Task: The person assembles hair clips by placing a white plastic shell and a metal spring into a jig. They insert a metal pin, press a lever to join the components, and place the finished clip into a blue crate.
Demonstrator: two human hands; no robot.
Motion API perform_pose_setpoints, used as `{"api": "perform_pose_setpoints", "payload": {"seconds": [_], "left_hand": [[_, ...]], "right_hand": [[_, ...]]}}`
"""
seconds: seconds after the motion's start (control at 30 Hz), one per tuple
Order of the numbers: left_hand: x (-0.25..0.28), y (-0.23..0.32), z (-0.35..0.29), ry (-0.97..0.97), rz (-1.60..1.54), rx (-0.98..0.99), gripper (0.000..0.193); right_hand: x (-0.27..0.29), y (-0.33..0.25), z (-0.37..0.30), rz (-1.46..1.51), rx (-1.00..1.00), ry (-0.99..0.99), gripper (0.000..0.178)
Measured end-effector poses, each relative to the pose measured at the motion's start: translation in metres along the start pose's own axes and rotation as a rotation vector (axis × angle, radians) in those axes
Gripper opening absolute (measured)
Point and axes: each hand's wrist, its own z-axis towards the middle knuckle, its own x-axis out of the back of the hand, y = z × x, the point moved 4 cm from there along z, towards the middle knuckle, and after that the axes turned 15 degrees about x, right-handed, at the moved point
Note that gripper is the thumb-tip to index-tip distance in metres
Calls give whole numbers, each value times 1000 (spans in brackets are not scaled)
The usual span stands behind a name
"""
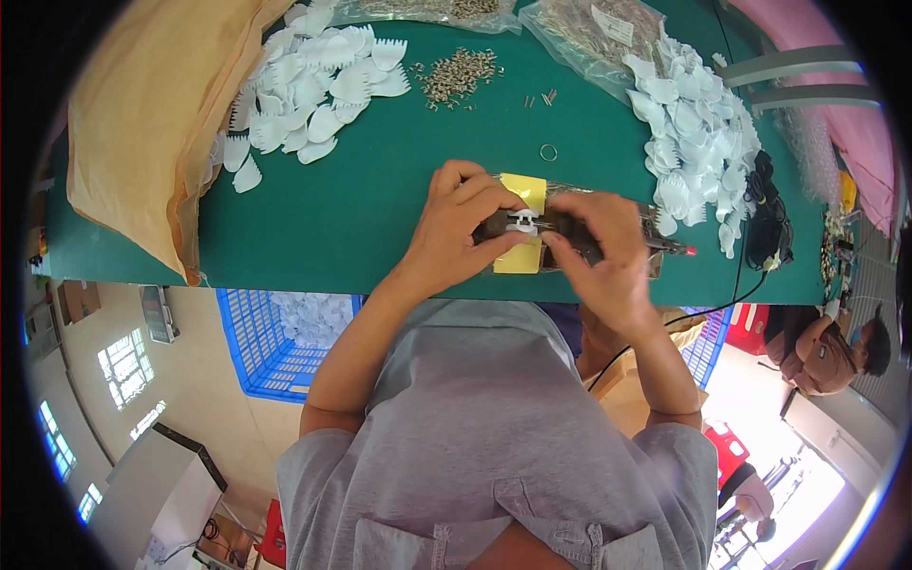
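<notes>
My left hand (pixel 461 217) pinches a small white plastic clip piece (pixel 523 222) between thumb and fingers. From the other side my right hand (pixel 608 249) reaches in, its thumb and forefinger bent close to the piece's right end. A thin metallic part shows between these fingertips, too small to name. Under both hands lies a dark block or plate with a yellow strip (pixel 518 260) across it. A slim dark tool with a red tip (pixel 690 251) sticks out to the right from behind my right hand.
White toothed clip halves are heaped at far left (pixel 313 90) and right (pixel 689 128). Small metal springs (pixel 456 76), several pins (pixel 548 97) and a metal ring (pixel 548 152) lie on the green table (pixel 323 228). A brown paper bag (pixel 142 123) stands left; a blue crate (pixel 256 351) sits below.
</notes>
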Motion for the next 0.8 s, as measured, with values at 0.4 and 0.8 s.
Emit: {"api": "perform_pose_setpoints", "payload": {"seconds": [0.4,0.8], "left_hand": [[-4,-2,0,6,-49,-27,29],[-4,-4,0,24,-61,-39,30]], "right_hand": [[-76,103,107,83,-132,-249,11],[-98,107,128,-274,190,-273,17]]}}
